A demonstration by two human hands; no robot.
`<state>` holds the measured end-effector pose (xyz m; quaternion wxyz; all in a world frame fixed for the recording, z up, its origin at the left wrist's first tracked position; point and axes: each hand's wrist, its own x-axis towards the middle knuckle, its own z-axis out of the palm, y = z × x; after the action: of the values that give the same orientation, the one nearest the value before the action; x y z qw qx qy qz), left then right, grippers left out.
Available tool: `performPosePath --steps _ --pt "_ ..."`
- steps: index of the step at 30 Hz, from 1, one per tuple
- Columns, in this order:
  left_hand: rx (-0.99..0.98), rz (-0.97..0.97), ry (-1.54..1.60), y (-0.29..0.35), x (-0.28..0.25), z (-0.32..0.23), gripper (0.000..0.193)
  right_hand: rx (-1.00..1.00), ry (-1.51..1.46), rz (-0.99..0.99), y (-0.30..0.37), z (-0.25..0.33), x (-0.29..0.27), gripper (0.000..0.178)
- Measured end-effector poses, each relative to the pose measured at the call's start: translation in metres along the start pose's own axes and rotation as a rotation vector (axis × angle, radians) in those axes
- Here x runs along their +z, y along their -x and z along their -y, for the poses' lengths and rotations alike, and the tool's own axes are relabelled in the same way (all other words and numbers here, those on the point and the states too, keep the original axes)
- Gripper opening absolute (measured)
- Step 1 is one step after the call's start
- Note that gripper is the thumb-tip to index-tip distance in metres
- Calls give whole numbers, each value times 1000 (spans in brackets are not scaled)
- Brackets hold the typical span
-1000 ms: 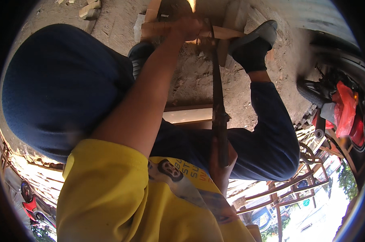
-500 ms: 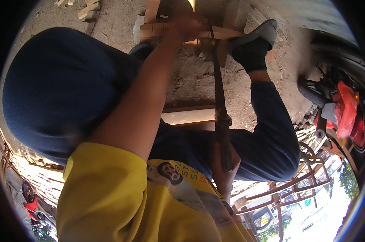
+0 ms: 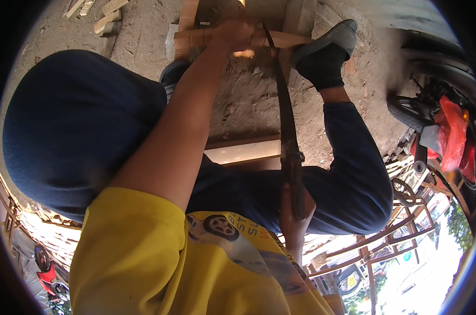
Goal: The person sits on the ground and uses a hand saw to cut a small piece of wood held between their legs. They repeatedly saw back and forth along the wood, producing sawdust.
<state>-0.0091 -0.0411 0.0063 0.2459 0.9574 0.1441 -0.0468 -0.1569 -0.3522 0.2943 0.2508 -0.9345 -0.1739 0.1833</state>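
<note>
My left arm reaches forward, and my left hand (image 3: 235, 34) is closed over a marked wooden strip (image 3: 197, 38) lying crosswise near the top. My right hand (image 3: 296, 212) grips the dark handle of a long saw (image 3: 286, 118) close to my lap. Seen almost edge-on, the narrow saw blade runs away from me, and its far part crosses the strip just right of my left hand. How deep the blade sits in the wood cannot be made out. My right shoe (image 3: 327, 47) rests at the strip's right end.
Wood offcuts (image 3: 109, 18) lie on the dirt ground at the far left. A pale board (image 3: 243, 151) lies just in front of my lap. To the right are a wheel (image 3: 406, 113) and a red plastic bag (image 3: 451, 134). Wooden frames (image 3: 374, 247) stand at the lower right.
The saw handle in my right hand has shifted slightly forward, and the blade's angle has changed a little. My left hand stays on the strip. The whole view has shifted slightly.
</note>
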Motion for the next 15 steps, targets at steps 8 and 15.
performPosePath --steps 8,15 --pt "54 -60 -98 4 8 17 19 91 -103 14 12 17 8 19" --pt "143 -80 -5 -8 20 15 23 307 -213 87 -12 42 4 20"
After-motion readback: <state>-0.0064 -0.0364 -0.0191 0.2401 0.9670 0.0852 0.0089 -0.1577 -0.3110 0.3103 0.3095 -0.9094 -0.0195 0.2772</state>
